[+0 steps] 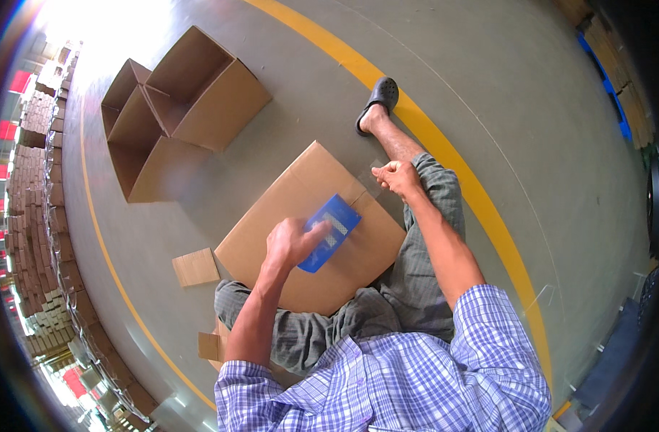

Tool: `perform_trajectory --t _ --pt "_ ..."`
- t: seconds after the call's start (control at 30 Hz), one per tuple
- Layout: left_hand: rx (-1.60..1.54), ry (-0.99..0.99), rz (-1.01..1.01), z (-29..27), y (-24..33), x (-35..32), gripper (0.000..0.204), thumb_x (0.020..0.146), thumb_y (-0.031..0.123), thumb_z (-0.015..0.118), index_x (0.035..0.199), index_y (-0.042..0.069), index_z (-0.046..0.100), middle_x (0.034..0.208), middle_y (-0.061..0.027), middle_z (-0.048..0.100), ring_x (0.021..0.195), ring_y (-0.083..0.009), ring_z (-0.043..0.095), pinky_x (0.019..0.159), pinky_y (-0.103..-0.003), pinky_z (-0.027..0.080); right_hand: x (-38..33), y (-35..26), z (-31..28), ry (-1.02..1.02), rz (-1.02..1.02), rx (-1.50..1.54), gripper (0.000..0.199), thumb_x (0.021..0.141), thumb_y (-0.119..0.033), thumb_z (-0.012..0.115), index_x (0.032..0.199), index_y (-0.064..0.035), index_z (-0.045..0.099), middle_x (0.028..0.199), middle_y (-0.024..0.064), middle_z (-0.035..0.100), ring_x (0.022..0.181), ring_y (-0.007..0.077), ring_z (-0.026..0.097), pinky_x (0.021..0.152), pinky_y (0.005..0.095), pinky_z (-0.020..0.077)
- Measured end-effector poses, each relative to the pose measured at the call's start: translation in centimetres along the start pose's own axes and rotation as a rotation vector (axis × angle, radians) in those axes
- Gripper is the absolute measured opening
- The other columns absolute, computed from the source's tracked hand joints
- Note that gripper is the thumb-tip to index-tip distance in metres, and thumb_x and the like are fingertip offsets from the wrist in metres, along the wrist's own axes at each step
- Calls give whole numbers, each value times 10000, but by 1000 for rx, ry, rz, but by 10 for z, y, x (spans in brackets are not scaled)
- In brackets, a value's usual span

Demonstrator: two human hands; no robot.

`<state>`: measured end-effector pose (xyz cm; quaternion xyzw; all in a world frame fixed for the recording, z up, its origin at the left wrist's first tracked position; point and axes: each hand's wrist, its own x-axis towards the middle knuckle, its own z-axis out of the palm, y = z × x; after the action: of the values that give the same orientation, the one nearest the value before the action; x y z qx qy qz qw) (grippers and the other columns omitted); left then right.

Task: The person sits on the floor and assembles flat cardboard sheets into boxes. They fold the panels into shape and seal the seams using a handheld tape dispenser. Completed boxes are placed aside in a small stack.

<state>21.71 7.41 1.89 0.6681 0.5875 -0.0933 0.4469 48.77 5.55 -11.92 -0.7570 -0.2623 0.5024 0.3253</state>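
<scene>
A large brown cardboard box rests over my crossed legs, its broad face up. On that face is a blue rectangular piece with pale stripes, partly smeared by motion. My left hand grips its left side, thumb across the top and the other fingers mostly hidden. Beyond the box's right corner, my right hand is raised over my right shin, fingers pinched together. A faint clear strip seems to show beside those fingertips, but what they hold is too small to make out.
Open cardboard boxes stand on the floor at the far left. Small cardboard pieces lie by my left knee. A yellow floor line curves past my right side. Stacked flattened cardboard lines the left edge; a blue-edged pallet is far right.
</scene>
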Motion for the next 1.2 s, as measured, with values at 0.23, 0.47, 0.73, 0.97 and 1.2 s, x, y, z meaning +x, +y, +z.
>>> perform_trajectory --t 0.23,0.47,0.73,0.97,1.2 --pt "-4 33 15 0 1 0 543 787 515 597 977 18 707 852 -196 702 820 -331 690 776 -415 515 14 41 36 -105 -80 54 380 847 -392 728 878 -13 706 696 53 676 560 122 588 508 270 462" --pt "6 43 -2 2 -6 3 555 789 542 606 922 16 721 825 -192 701 786 -316 695 746 -409 524 30 63 44 222 -209 -674 776 758 -471 754 1326 -10 495 1308 243 538 1181 383 543 996 430 440" --pt "25 144 140 7 -17 7 578 801 575 590 879 22 735 772 -181 701 755 -314 701 706 -410 537 18 -9 89 -21 -532 -451 749 926 -596 476 1385 -10 397 1294 254 548 1179 402 543 992 455 427" --pt "-76 27 112 4 -39 4 640 785 650 596 940 46 738 805 -151 709 754 -293 698 693 -405 540 0 -24 98 152 -476 -648 812 916 -682 356 1387 -21 407 1167 315 597 1080 464 582 895 509 472" --pt "65 -125 -102 -40 -137 -70 616 762 649 624 977 86 748 821 -122 713 739 -230 701 688 -372 555 1 -22 97 159 -516 -707 836 928 -677 321 1434 -12 323 1178 329 583 1088 479 570 915 518 457"
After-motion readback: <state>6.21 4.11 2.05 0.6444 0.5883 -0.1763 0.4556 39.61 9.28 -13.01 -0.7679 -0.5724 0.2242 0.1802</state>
